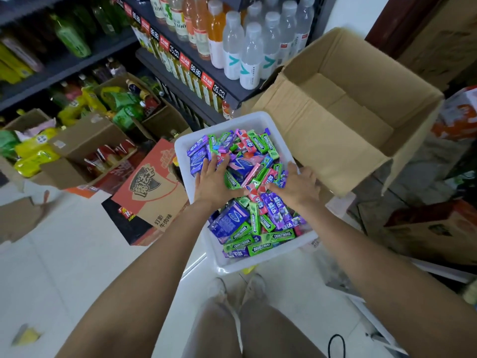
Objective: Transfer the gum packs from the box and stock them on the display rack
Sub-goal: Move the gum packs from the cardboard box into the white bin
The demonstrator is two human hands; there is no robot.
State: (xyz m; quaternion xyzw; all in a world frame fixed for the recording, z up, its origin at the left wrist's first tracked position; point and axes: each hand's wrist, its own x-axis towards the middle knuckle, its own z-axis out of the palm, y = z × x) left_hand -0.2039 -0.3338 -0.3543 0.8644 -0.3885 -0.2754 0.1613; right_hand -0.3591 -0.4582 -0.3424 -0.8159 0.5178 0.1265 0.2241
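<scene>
Upper middle: clear bottles (251,54) stand on a dark shelf (180,81) with red price tags (184,60).
Upper right: a big open cardboard box (343,140).
Left: brown boxes (85,143) holding yellow bags (36,151).
Middle left: a red and tan carton (152,187).
Bottom: a white tile floor (64,267).

Place: we take this for a small grocery shop, in its stocking aisle.
Shelving: we see dark shelves (165,65) across the upper left, lined with drink bottles (251,55).
Prices: we note red-and-black price tags (196,71) along the shelf edges.
Stock: we count opened cardboard cartons (85,151) of snacks on the pale tiled floor (64,267) at left.
Goods: we see a white tub (258,120) of gum packs (255,228) at centre.
</scene>
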